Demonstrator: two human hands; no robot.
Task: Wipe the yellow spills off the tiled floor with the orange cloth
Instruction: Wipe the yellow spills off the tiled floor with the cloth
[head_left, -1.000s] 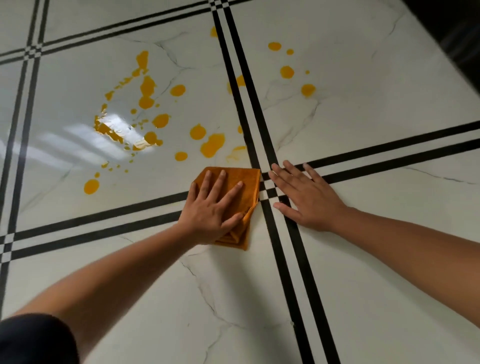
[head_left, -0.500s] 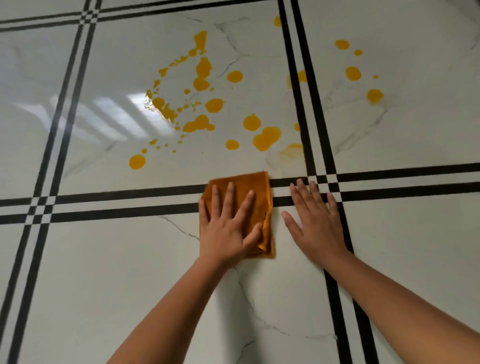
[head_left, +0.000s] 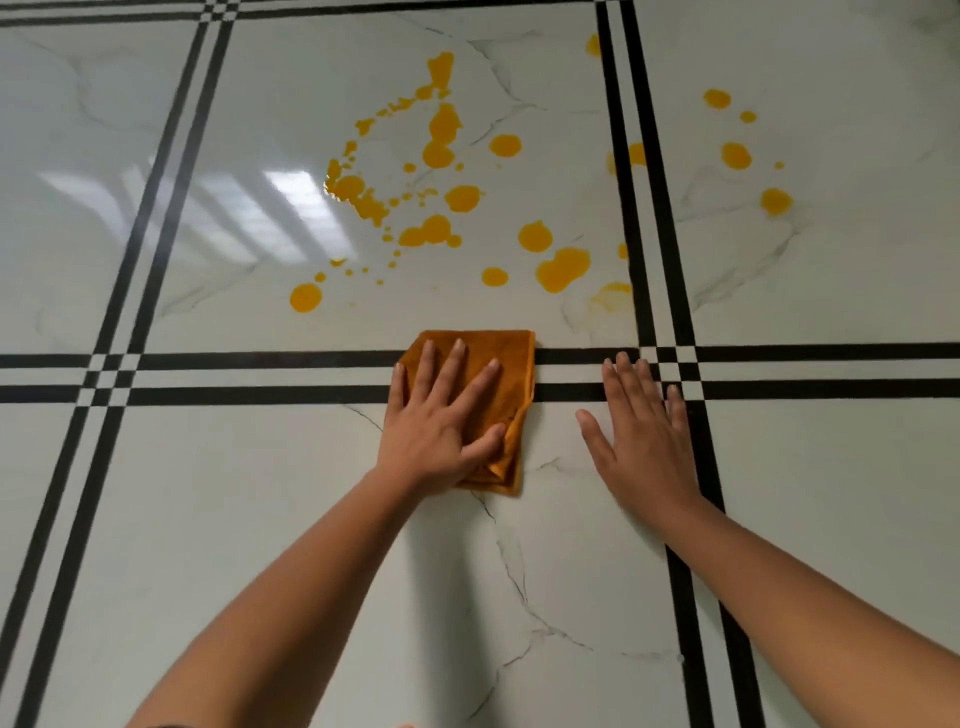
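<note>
Left hand flat, fingers spread on the folded orange cloth; right hand open on white tiled floor. Yellow spills just beyond, one maybe smeared.

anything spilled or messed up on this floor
Yes: yellow spills dot the tile beyond the cloth, with more drops across the black lines to the right. A faint smear near the lines looks half wiped. The cloth touches no spill.
</note>
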